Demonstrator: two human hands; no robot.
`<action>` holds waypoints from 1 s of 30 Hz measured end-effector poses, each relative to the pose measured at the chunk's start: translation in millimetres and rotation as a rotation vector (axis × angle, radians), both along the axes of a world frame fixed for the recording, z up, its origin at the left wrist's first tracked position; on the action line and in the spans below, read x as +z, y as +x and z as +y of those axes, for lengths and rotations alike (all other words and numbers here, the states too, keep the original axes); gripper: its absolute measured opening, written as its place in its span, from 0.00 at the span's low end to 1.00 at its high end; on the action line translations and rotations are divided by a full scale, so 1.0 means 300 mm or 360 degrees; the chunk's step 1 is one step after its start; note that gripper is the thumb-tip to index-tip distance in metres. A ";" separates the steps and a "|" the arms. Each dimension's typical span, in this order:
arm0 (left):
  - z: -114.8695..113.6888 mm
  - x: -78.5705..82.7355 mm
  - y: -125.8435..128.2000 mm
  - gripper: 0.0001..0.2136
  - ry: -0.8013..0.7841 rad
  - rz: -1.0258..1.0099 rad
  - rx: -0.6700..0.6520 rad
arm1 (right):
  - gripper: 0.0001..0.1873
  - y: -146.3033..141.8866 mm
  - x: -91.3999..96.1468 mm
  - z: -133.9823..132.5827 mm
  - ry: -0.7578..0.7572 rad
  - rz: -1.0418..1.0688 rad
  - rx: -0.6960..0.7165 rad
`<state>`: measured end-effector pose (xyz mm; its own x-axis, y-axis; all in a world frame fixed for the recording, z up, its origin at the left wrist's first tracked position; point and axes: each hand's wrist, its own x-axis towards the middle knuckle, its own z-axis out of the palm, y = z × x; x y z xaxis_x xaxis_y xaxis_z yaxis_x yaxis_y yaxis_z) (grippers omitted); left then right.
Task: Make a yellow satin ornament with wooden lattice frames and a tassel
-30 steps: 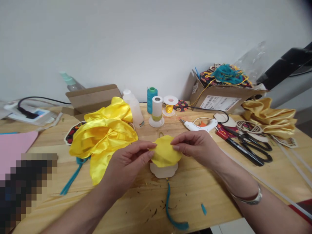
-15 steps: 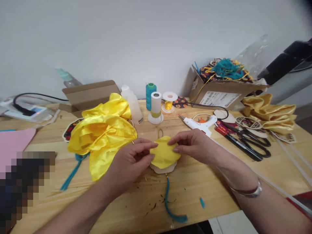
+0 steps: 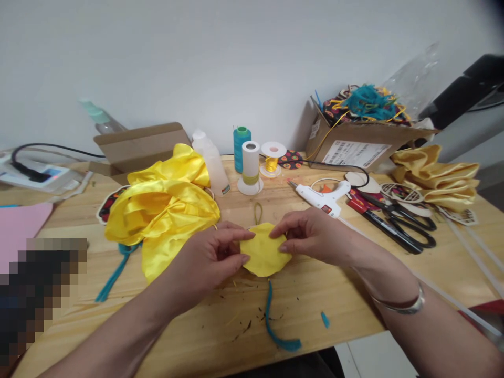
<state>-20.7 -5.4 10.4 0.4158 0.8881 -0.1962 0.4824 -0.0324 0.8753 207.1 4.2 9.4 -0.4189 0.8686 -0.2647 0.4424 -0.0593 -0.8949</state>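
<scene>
A yellow, roughly round piece of thin material (image 3: 264, 251) lies over a pale scalloped backing, which it now almost wholly covers. My left hand (image 3: 218, 257) pinches the left edge between thumb and fingers. On the opposite side, my right hand (image 3: 309, 236) grips the upper right edge, its thumb and fingertips resting on the yellow surface. From the top of the piece sticks out an olive cord loop (image 3: 260, 212). A teal tassel (image 3: 291, 344) trails from its bottom toward the front of the table.
Shiny yellow fabric (image 3: 165, 210) is bunched at the left. Thread spools (image 3: 251, 165) and a whitish bottle (image 3: 212, 163) stand behind. Toward the right lie a glue gun (image 3: 325, 197), a marker (image 3: 386, 231), black scissors (image 3: 413, 223) and a filled cardboard box (image 3: 366, 152).
The yellow piece has shifted down over the pale backing, whose lower edge was showing before. Both hands keep their hold. The camera view has shifted slightly.
</scene>
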 end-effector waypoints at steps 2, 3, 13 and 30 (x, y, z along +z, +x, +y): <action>0.001 -0.003 0.002 0.13 0.0077 0.0037 -0.0013 | 0.10 -0.004 -0.002 -0.001 0.0038 -0.0026 -0.0003; 0.001 -0.005 0.002 0.13 0.0129 0.0061 -0.0020 | 0.10 -0.007 -0.004 -0.002 0.0058 -0.0036 -0.0007; 0.001 -0.010 0.006 0.14 0.0285 0.0142 -0.0067 | 0.10 -0.019 -0.006 -0.012 0.0117 -0.0092 0.0006; 0.004 -0.027 0.003 0.16 0.0421 0.0217 -0.0143 | 0.08 -0.030 -0.021 -0.023 0.0310 -0.0208 0.0064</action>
<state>-19.9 -4.1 2.2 0.4807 0.8766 -0.0224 0.5796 -0.2984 0.7583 198.0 -2.8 3.0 -0.4272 0.8919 -0.1480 0.5536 0.1286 -0.8228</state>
